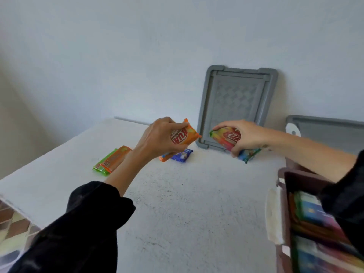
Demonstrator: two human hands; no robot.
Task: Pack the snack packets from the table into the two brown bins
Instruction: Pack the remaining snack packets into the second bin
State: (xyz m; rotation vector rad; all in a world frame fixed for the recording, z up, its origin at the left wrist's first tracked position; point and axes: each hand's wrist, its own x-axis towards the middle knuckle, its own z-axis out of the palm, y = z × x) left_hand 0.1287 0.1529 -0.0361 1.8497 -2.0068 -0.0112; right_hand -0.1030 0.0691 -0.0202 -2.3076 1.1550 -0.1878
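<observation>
Holding a glossy orange packet (pixel 185 135) in your left hand (pixel 157 137) and a red-and-green packet (pixel 224 139) in your right hand (pixel 246 134), fingers curled round each, you hover near the far edge of the speckled white table (pixel 177 203). Flat packets (a green-and-orange pair (pixel 110 160), a blue one (pixel 182 155)) lie beneath. A broad stretch of tabletop runs toward you. The brown bin (pixel 286 209) sits right, packets inside.
</observation>
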